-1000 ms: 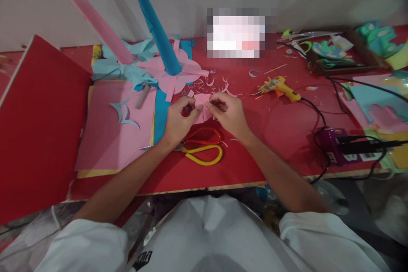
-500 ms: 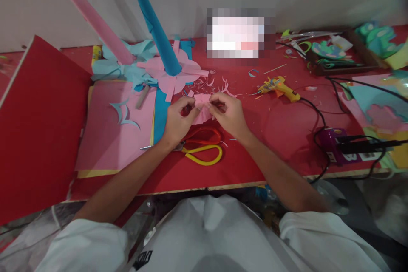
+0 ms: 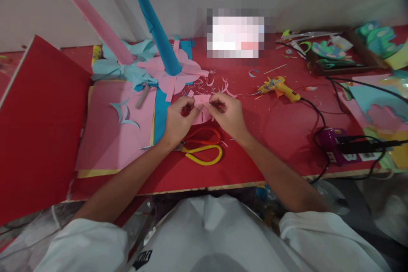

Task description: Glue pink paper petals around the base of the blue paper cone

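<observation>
Both hands meet over the middle of the red table (image 3: 274, 127). My left hand (image 3: 177, 121) and my right hand (image 3: 228, 114) each pinch one side of a small pink paper piece (image 3: 202, 101), fingers closed on it. Just below the hands lie scissors (image 3: 204, 148) with one orange and one yellow handle loop, partly hidden under my left wrist. Thin pink paper scraps (image 3: 212, 84) are scattered right behind the paper piece.
A blue paper roll (image 3: 156, 29) and a pink paper roll (image 3: 92, 17) lean against the wall. Pink sheets (image 3: 111, 136) lie left, beside a tilted red board (image 3: 38, 123). A yellow glue gun (image 3: 280, 88), its cable and a purple power strip (image 3: 334, 144) sit right.
The hands and the pink paper piece have shifted very slightly; the fingers keep working the paper. Everything else on the table stays where it was.
</observation>
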The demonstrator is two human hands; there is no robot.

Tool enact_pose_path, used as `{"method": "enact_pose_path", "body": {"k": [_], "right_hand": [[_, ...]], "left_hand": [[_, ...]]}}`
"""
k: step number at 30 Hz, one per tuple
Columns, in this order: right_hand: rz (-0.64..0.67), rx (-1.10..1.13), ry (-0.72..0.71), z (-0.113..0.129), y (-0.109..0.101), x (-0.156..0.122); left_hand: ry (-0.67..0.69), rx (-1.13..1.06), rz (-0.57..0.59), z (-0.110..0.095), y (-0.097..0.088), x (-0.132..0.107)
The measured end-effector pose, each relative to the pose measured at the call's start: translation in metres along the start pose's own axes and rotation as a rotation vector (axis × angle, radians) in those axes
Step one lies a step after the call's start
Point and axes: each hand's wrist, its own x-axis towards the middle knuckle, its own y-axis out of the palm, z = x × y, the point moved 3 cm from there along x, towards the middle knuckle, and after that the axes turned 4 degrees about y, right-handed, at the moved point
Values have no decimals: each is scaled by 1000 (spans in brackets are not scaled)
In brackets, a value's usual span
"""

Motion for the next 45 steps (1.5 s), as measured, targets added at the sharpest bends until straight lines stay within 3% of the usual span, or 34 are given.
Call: {"method": "enact_pose_path", "body": {"k": [10,17,33,45], "right_hand": [[0,24,12,-1,-1,1],[6,17,22,-2,-2,2],[14,48,20,-5,-2,2],[23,12,49,-3,-2,3]], "left_hand": [[-27,-61,-36,1,0,-1],[-74,-120,-198,2,-5,0],[-90,-237,-169,0,-5,0],[-109,-141,-141,2,-8,-1]]}}
